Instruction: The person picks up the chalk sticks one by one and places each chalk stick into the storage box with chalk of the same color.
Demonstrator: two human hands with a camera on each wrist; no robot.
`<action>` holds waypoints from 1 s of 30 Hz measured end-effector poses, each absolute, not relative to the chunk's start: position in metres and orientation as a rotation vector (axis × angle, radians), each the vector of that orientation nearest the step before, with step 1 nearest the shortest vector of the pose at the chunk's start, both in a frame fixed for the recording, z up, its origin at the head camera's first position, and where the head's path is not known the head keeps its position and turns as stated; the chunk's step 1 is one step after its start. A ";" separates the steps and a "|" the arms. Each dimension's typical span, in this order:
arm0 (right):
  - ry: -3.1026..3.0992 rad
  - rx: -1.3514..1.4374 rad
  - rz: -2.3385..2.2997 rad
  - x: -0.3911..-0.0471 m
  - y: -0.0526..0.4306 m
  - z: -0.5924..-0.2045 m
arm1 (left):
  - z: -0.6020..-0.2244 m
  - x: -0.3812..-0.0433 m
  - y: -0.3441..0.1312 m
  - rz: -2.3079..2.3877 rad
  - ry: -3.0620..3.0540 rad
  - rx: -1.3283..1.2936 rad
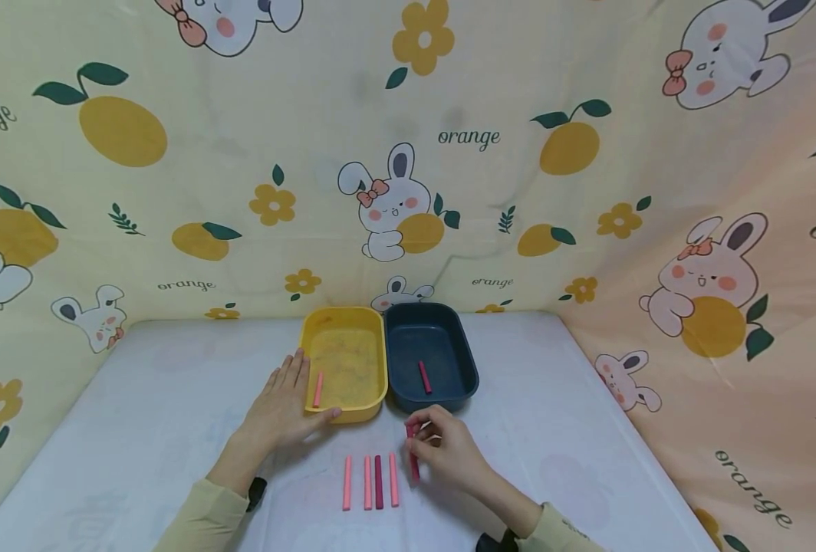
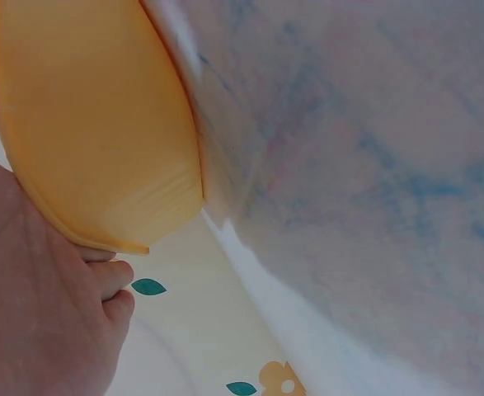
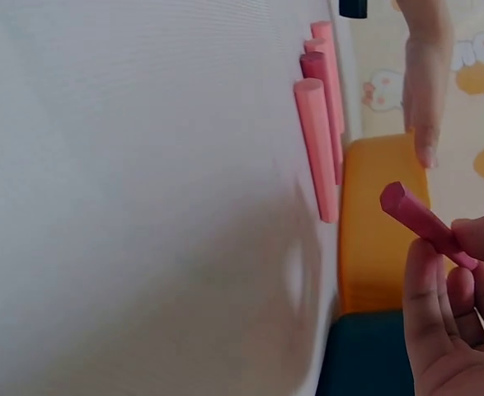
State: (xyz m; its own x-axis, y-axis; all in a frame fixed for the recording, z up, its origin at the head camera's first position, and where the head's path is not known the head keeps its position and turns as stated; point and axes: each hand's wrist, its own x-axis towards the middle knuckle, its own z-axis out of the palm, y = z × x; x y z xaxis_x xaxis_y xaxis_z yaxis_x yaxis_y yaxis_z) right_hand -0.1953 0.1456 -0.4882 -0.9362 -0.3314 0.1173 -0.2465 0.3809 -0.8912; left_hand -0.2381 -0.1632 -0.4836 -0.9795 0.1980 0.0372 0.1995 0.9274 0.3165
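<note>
My right hand (image 1: 449, 448) pinches a dark red stick (image 1: 414, 468) between thumb and fingertips, just above the table in front of the navy tray (image 1: 425, 330). In the right wrist view the stick (image 3: 415, 213) looks angular at its end. My left hand (image 1: 285, 399) rests on the yellow tray (image 1: 353, 345), fingers extended along its left rim and thumb on the near rim. Inside the yellow tray lies a pink stick (image 1: 318, 389); inside the navy one, a dark red stick (image 1: 425, 377). Between my hands a row holds several pink sticks (image 1: 347, 483) and one dark red stick (image 1: 379, 483).
Both trays stand side by side, touching, near the back of the white-covered table (image 1: 539, 429). Behind and along the sides hangs a cream cloth (image 1: 477, 199) printed with rabbits and oranges. A black band (image 1: 257, 493) is on my left wrist.
</note>
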 end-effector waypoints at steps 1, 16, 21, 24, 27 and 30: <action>2.545 -0.526 -1.637 -0.196 0.146 -0.488 | -0.484 -0.238 -0.163 -0.505 -3.078 -0.319; 2.586 -0.501 -1.848 -0.211 0.149 -0.472 | -0.484 -0.237 -0.165 -0.504 -3.071 -0.328; 2.594 -0.506 -1.916 -0.219 0.150 -0.469 | -0.485 -0.238 -0.165 -0.511 -3.077 -0.324; 2.612 -0.489 -1.927 -0.224 0.151 -0.467 | -0.486 -0.239 -0.165 -0.508 -3.079 -0.330; 2.630 -0.465 -1.925 -0.229 0.153 -0.466 | -0.485 -0.239 -0.165 -0.508 -3.078 -0.338; 2.640 -0.446 -1.925 -0.234 0.154 -0.464 | -0.484 -0.239 -0.166 -0.509 -3.080 -0.340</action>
State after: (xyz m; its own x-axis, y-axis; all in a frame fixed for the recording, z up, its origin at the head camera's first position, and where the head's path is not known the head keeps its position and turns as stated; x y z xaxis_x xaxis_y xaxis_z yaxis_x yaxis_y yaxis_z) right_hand -0.2337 0.1535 -0.4645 -0.9515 -0.1247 0.2813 -0.3060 0.2860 -0.9081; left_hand -0.2386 -0.1662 -0.4844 -0.9765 0.2123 0.0360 0.2126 0.9240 0.3179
